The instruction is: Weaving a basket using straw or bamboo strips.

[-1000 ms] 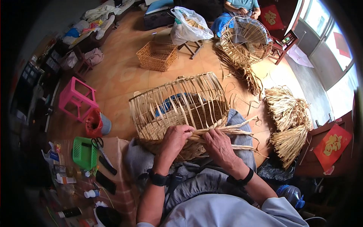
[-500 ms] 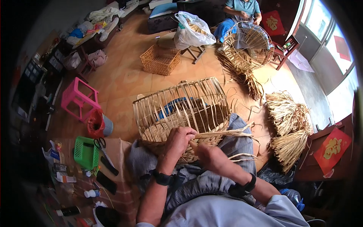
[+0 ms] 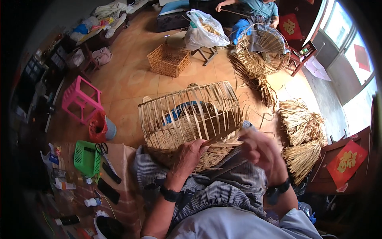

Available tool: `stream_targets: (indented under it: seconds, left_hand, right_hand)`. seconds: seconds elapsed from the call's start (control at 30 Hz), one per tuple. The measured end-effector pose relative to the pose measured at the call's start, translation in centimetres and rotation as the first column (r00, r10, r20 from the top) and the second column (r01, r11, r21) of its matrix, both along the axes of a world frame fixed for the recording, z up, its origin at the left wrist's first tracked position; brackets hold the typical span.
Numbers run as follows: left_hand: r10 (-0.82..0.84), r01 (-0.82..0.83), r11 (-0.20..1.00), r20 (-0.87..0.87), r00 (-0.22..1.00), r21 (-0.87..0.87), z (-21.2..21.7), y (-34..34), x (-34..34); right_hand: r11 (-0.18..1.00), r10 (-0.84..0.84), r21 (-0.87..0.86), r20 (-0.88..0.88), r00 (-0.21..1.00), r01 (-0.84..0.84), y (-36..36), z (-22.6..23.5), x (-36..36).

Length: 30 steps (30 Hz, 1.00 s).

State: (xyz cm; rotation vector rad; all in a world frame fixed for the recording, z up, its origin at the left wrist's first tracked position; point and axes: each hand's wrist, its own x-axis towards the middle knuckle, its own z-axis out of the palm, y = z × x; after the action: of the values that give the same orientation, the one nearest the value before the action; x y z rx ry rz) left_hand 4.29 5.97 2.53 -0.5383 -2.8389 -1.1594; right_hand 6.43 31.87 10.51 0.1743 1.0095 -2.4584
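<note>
A half-woven straw basket (image 3: 218, 156) rests across my lap, thick braided rows low on its near side and bare upright stakes above. My left hand (image 3: 189, 154) is closed at the near wall, pinching a strand of dried straw (image 3: 221, 138) that stretches toward the right. Just beyond the basket's right end is my right hand (image 3: 260, 149), smeared by motion. Whether its fingers grip the strand cannot be made out. Something blue (image 3: 181, 111) shows through the stakes.
Straw bundles (image 3: 302, 139) lie on the floor to the right. On the left are a pink stool (image 3: 81, 99), a red-lined bin (image 3: 101, 127) and a table (image 3: 127, 175) with a green basket (image 3: 86, 158) and scissors (image 3: 102, 149). A co-worker (image 3: 260, 12) sits far right behind a round wicker frame (image 3: 262, 49).
My right hand has swung right and slightly up, away from my left hand, which stays at the basket's near wall. The co-worker has stretched one arm out to the left, drawing a strand.
</note>
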Motion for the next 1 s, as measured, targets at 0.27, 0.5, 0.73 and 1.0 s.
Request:
stream_targets:
  seconds: [0.27, 0.5, 0.73, 1.0]
  left_hand:
    - [0.099, -0.097, 0.995, 0.064, 0.993, -0.04, -0.9, 1.1, -0.3]
    - [0.089, -0.091, 0.992, -0.037, 0.995, -0.086, -3.2, 0.7, -0.6]
    - [0.163, -0.099, 0.961, 0.241, 0.957, -0.258, 1.3, 2.9, 1.0]
    - [-0.075, -0.305, 0.667, -0.469, 0.88, -0.68, -2.4, 4.9, 2.1]
  right_hand:
    - [0.812, 0.24, 0.581, -0.236, 0.942, -0.061, 1.0, -4.2, -1.9]
    - [0.816, 0.137, 0.573, -0.308, 0.941, 0.069, -7.0, -6.0, -4.5]
    - [0.896, 0.003, 0.43, -0.257, 0.966, 0.111, -5.4, -9.8, -7.9]
    - [0.523, 0.431, 0.825, -0.472, 0.769, 0.213, -5.9, -8.5, -10.6]
